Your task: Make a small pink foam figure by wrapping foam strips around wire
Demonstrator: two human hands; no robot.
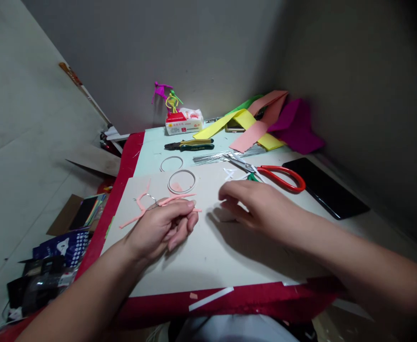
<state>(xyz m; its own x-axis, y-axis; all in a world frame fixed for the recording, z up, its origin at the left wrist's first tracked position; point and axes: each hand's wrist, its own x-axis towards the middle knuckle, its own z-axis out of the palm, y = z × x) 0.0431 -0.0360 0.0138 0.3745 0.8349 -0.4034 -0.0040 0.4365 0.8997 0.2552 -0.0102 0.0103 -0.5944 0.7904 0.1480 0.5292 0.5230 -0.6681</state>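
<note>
My left hand [167,225] is closed around a wire figure wrapped in pink crepe paper [131,221]. Its thin pink limbs stick out on both sides of the fingers, and a bare twisted wire [153,198] shows near its middle. Over the pale board, my right hand [253,204] hovers with its fingers curled towards the thumb; whatever is between the fingertips, if anything, is hidden. A roll of white tape [181,182] lies just beyond the left hand. Red-handled scissors [281,178] rest beyond the right hand, next to paper scraps [229,173].
Pliers [190,145], a second ring of tape [171,164] and a bundle of wires [213,156] lie further back. Small figures [171,101] stand on a box [184,122]. Crepe strips [226,122] and a black phone [325,187] are at right. Red cloth [251,299] edges the table.
</note>
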